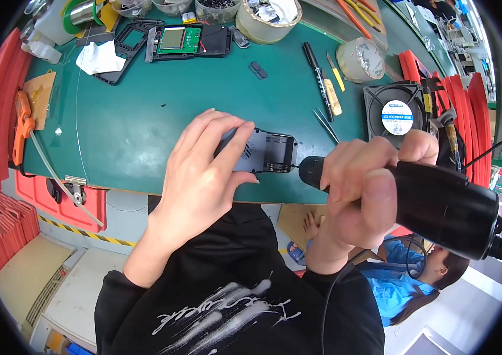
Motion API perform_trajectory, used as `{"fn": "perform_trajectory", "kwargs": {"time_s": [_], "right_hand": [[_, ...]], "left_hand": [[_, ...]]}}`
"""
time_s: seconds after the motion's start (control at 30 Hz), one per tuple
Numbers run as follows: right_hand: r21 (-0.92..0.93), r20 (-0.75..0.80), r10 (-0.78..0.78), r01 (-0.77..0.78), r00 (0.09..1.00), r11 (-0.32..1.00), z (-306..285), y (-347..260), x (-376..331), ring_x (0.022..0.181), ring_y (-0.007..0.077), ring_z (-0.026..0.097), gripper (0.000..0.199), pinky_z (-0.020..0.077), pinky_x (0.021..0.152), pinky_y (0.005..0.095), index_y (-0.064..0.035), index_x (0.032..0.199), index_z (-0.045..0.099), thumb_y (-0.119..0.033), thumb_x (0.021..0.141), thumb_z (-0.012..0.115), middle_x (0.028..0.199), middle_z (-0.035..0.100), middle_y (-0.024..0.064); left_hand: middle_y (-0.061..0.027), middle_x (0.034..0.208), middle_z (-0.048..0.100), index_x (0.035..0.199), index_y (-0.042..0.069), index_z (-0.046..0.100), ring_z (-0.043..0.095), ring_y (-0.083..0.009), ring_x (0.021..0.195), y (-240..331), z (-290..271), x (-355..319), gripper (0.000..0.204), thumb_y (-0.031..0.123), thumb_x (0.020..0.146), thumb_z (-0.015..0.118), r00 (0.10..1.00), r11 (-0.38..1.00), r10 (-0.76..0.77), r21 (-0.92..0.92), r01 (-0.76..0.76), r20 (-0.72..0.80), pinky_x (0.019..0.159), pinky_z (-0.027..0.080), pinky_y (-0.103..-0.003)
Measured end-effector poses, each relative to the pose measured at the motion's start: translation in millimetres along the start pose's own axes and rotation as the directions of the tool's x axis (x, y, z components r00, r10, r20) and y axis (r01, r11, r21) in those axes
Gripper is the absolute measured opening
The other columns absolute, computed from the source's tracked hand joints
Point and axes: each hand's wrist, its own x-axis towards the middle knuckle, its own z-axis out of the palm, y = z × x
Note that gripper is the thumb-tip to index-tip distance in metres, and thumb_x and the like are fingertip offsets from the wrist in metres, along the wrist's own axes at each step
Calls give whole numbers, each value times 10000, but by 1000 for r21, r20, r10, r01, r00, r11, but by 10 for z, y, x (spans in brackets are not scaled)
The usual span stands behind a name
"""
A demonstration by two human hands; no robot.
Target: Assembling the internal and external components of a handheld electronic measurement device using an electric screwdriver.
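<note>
My left hand (200,168) is closed over a dark grey plastic device housing (255,151), pressing it to the green bench top near its front edge. An open battery compartment (279,152) with metal springs faces up at the housing's right end. My right hand (360,192) grips a black electric screwdriver (443,195) held almost level and pointing left. Its thin bit reaches the right end of the housing by the compartment; whether it sits on a screw is too small to tell. A cable hangs from the screwdriver's side of the bench.
At the back lie an opened device with a green circuit board (193,40), a black frame (138,38) and a white cloth (100,58). Tweezers (325,125), a marker (316,74) and a fan (394,112) are right. An orange-handled tool (22,121) hangs left. A person (408,290) sits lower right.
</note>
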Motion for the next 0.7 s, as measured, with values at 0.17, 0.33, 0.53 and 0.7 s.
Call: {"fn": "perform_trajectory", "kwargs": {"time_s": [0.17, 0.33, 0.53, 0.7], "right_hand": [[2, -34, -30, 30, 999, 1000, 22, -14, -5, 431, 144, 422, 376, 419, 457, 324, -53, 1171, 337, -163, 938, 610, 589, 476, 38], [-3, -6, -22, 22, 1000, 1000, -50, -67, 24, 455, 144, 434, 375, 423, 483, 319, -55, 1200, 341, -186, 959, 596, 613, 481, 36], [380, 176, -112, 37, 978, 924, -142, -145, 132, 529, 149, 466, 507, 429, 535, 324, 4, 1426, 362, -218, 1000, 523, 679, 495, 33], [407, 137, -91, 28, 986, 913, -133, -78, 172, 541, 155, 468, 528, 432, 543, 333, 7, 1468, 361, -228, 1015, 494, 693, 496, 35]], "left_hand": [[-150, 1248, 630, 1254, -12, 668, 585, -393, 1189, 10, -5, -1, 690, 51, 598, 872, 1000, 1000, 1, 6, -1, 4, 1002, 500, -479], [-141, 1257, 648, 1218, -8, 686, 587, -384, 1239, 75, -36, 3, 630, 48, 620, 876, 1000, 1000, -7, 2, 7, 1, 1026, 498, -473], [-131, 1163, 672, 1049, -12, 704, 604, -378, 1216, 167, -10, 46, 423, 27, 658, 861, 989, 980, 110, -153, -125, -102, 1025, 510, -488], [-111, 1070, 701, 893, -3, 678, 624, -377, 1182, 58, -15, 27, 247, -34, 691, 818, 975, 992, 114, -32, -122, -193, 976, 520, -485]]}}
